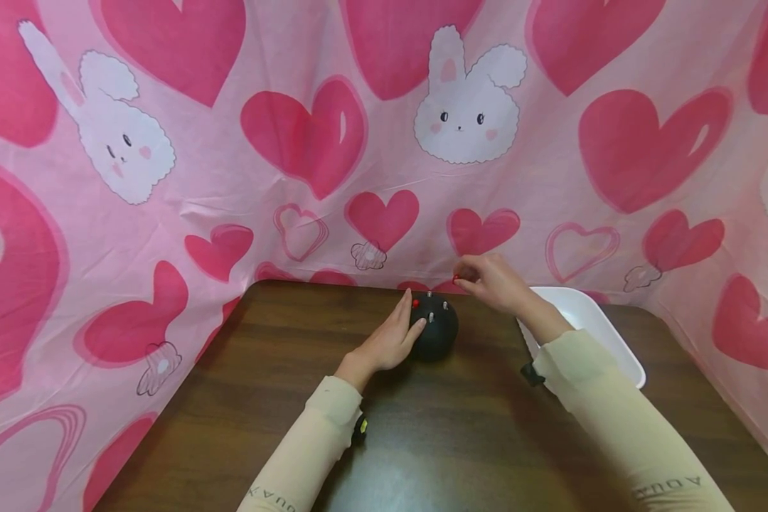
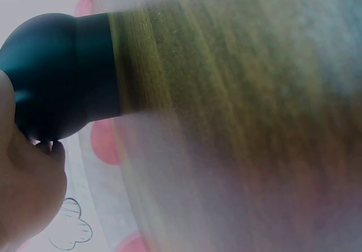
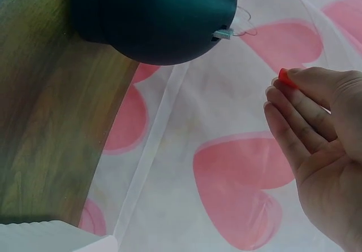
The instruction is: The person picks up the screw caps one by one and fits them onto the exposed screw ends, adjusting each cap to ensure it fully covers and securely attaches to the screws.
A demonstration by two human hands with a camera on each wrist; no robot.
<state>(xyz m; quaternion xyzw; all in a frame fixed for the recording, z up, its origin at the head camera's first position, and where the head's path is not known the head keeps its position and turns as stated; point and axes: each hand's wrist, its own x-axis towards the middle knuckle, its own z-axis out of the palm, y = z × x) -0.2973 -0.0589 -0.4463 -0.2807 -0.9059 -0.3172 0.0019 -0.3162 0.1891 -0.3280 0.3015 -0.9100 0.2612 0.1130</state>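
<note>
A black round ball (image 1: 434, 333) sits on the dark wooden table (image 1: 281, 384), near the table's far edge and roughly at its middle. Small pegs stand out of the top of the ball: one with a red cap (image 1: 415, 304) on the left side and bare metal pegs (image 1: 444, 305) beside it.

The left hand (image 1: 390, 341) rests against the left side of the ball. Its fingers are straight and lie flat along the curve of the ball, touching it without wrapping round it. The left wrist view shows the palm pressed to the dark surface of the ball (image 2: 62, 88).

The right hand (image 1: 489, 279) is raised just behind and to the right of the ball, clear of it. Thumb and fingertips are brought together on a small red piece (image 1: 456, 278), pinching it; the remaining fingers are loosely curled. The right wrist view shows the same red piece (image 3: 287, 78) at the fingertips, with the ball (image 3: 153, 17) well apart from it at upper left.

A white plastic tray (image 1: 614, 348) stands on the table to the right, partly hidden by the right forearm. A pink cloth with hearts and rabbits (image 1: 384, 128) hangs behind and around the table
</note>
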